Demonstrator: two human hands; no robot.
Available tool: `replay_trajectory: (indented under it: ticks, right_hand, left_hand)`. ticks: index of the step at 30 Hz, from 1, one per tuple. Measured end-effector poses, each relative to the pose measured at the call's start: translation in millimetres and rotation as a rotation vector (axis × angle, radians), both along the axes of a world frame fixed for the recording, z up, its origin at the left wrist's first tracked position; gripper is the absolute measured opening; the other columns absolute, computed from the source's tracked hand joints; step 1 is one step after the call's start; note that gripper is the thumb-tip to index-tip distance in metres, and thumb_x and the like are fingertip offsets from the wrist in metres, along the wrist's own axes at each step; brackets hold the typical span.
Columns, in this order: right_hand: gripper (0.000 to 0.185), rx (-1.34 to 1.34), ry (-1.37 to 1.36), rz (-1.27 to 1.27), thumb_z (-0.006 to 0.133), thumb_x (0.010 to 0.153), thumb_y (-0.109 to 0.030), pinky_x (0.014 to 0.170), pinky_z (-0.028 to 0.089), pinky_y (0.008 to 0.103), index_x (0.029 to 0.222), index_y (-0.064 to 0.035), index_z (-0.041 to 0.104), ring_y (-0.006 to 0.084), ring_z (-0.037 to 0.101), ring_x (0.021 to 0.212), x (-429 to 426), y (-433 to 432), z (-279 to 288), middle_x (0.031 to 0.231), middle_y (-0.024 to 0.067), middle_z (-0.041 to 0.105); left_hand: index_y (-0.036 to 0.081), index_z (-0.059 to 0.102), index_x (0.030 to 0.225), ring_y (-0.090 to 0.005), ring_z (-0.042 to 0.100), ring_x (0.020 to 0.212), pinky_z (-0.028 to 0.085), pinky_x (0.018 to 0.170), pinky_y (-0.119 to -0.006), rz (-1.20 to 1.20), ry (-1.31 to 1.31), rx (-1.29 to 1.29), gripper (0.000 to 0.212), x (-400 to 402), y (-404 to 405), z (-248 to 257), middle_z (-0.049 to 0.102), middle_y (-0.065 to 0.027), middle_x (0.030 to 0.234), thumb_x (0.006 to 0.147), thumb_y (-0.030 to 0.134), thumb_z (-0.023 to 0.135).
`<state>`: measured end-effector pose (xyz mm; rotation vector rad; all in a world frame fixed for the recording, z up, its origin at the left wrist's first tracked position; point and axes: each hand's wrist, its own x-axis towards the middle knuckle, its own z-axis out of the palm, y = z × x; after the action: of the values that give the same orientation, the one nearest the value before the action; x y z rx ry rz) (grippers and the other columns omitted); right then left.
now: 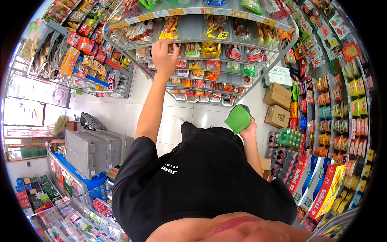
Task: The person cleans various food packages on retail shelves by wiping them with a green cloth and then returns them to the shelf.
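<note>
At the upper left of centre, my left hand (pixel 164 57) reaches to the front edge of a wire-sided shelf rack (pixel 187 37). Its fingertips are bent at the clear shelf lip, just below a yellow snack bag (pixel 169 25). A gap shows between thumb and fingers; whether the fingertips touch the bag is hard to see. Lower and to the right, my right hand (pixel 249 129) grips a folded green cloth (pixel 239 118) with a dark edge, held over the floor beside my body. Dark-packed snacks (pixel 216 25) lie further right on the same shelf.
Cardboard boxes (pixel 277 116) and shrink-wrapped drinks (pixel 281 163) stand on the floor at right, before shelves of instant noodles (pixel 325 112). Grey plastic crates (pixel 87 151) sit on a blue-topped counter at left. Another snack rack (pixel 87 60) stands upper left. Tiled floor (pixel 205 118) lies between.
</note>
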<state>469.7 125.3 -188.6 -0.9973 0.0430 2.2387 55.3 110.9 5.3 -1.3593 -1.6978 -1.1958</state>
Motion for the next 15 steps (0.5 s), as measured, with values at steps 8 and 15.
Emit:
replay_trajectory:
  ticks: [8, 15]
  right_hand:
    - [0.048, 0.082, 0.140, 0.037, 0.028, 0.099, -0.031, 0.104, 0.040, 0.0498, 0.131, -0.0028, 0.050, 0.0341, 0.052, 0.121, -19.4, 12.0, 8.8, 0.132, 0.0157, 0.055]
    - [0.049, 0.018, 0.057, 0.013, 0.029, 0.099, -0.034, 0.104, 0.040, 0.0496, 0.131, -0.0031, 0.050, 0.0335, 0.052, 0.121, -24.9, 10.5, -0.7, 0.131, 0.0148, 0.055]
  left_hand:
    - [0.007, 0.066, 0.105, -0.0272, 0.054, 0.113, 0.037, 0.097, -0.044, 0.120, 0.167, -0.153, 0.029, -20.5, -12.3, 12.4, 0.061, -0.0073, 0.113, 0.076, 0.013, 0.066]
    - [0.008, 0.066, 0.104, -0.0274, 0.054, 0.117, 0.035, 0.101, -0.048, 0.098, 0.149, -0.123, 0.027, -1.9, -11.3, 10.3, 0.061, -0.0077, 0.118, 0.077, 0.013, 0.066]
